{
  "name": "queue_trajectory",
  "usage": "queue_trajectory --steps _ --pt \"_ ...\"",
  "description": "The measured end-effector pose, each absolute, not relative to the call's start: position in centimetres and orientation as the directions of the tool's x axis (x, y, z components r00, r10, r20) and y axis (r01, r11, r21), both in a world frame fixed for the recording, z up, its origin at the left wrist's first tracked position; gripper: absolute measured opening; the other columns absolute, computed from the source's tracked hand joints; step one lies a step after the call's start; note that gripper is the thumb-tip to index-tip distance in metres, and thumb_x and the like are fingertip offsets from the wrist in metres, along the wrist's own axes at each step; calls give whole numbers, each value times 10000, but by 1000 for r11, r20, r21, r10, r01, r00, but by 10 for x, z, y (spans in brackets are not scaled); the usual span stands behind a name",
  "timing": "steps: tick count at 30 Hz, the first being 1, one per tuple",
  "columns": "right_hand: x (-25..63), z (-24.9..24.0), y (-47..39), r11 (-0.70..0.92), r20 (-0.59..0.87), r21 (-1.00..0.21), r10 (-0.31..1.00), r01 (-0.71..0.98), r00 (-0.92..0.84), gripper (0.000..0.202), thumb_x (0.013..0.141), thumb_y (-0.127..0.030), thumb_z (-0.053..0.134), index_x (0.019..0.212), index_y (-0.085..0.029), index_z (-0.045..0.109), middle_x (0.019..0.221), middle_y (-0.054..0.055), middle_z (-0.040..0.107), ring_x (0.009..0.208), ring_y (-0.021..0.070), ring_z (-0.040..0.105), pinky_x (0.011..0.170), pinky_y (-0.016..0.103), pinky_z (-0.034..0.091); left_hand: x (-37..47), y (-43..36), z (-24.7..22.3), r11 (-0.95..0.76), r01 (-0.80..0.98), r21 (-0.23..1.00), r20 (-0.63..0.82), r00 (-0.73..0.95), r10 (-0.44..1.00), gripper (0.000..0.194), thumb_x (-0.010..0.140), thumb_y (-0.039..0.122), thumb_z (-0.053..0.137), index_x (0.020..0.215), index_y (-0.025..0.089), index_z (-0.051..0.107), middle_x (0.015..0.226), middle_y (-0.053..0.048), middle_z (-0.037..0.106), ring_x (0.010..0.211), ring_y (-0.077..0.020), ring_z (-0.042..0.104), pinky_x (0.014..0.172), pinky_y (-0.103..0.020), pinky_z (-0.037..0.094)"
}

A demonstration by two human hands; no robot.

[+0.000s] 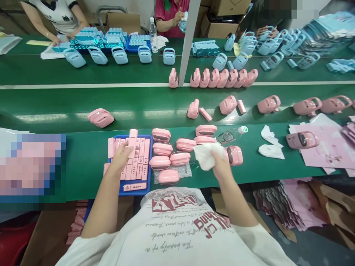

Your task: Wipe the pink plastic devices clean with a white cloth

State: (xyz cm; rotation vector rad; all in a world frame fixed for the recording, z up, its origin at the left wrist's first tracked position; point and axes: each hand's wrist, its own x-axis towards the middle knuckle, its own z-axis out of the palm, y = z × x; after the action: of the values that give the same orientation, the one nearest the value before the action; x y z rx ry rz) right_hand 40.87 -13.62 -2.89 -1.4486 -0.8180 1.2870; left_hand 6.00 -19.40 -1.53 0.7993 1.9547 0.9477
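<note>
My left hand [121, 158] is closed on a pink stick-shaped piece [133, 137], above a blue tray [148, 187]. Rows of similar pink pieces [135, 187], some with a line of small dark buttons, fill that tray. A crumpled white cloth [203, 157] is gripped in my right hand [221, 166]. Several rounded pink device bodies [168, 177] lie between my hands, one of them on clear bubble wrap [185, 170]. The cloth partly covers pink bodies behind it, and another pink body [235, 155] is just right of my right hand.
Beyond the bench, a green conveyor belt [55, 107] carries pink devices with handles [101, 118]. A clear bottle [231, 135] lies behind my right hand. White cloths [271, 151] and pink printed sheets [323, 151] lie rightward. Co-workers handle blue devices across the line, beyond an upright post [188, 44].
</note>
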Motion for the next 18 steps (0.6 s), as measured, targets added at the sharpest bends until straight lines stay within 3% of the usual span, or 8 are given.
queue_trajectory --steps 3,6,9,11,13,15,18 --pt "356 -12 -132 -154 -152 -980 988 -122 -29 505 805 -558 557 1071 -145 676 1070 104 726 1014 275 683 902 420 551 114 -201 12 344 -183 921 -368 -117 923 411 703 368 669 1030 177 508 795 -39 656 618 -156 614 559 -265 491" --pt "319 1 -133 247 212 -963 941 106 -263 498 927 -495 399 1231 -156 600 1263 120 639 1255 260 542 1058 438 438 159 -201 29 345 -397 851 -341 82 936 417 710 489 692 942 173 549 670 -6 620 451 -107 519 408 -218 408" --pt "309 4 -145 735 534 -650 622 193 -573 438 934 -379 439 1288 -146 554 1397 136 528 1437 229 282 1186 470 211 175 -199 34 395 -546 739 -391 130 911 625 713 757 532 902 164 586 561 -8 575 407 -123 500 360 -233 386" --pt "313 1 -157 899 627 -436 341 48 -700 380 944 -282 424 1269 -147 568 1357 113 571 1431 176 294 1208 431 145 173 -198 34 457 -598 659 -466 154 872 793 694 861 380 958 147 603 554 -32 574 473 -165 565 390 -255 426" --pt "321 0 -164 939 649 -333 163 -86 -743 361 958 -216 369 1238 -171 593 1291 69 629 1375 119 393 1207 355 167 170 -199 32 517 -607 603 -505 211 837 882 692 893 267 996 138 607 596 -60 595 539 -188 602 417 -268 453" --pt "327 1 -162 919 653 -392 244 -44 -717 361 975 -276 352 1213 -197 612 1267 52 647 1336 119 450 1199 344 206 172 -201 29 539 -608 583 -489 267 830 860 673 903 279 962 164 610 595 -47 590 472 -153 555 370 -250 417" --pt "329 5 -154 668 539 -734 682 121 -494 501 943 -541 360 1175 -189 631 1223 91 666 1308 211 492 1163 433 300 187 -203 28 550 -584 597 -432 343 834 705 627 849 505 842 183 594 476 20 497 300 -75 357 257 -201 261"
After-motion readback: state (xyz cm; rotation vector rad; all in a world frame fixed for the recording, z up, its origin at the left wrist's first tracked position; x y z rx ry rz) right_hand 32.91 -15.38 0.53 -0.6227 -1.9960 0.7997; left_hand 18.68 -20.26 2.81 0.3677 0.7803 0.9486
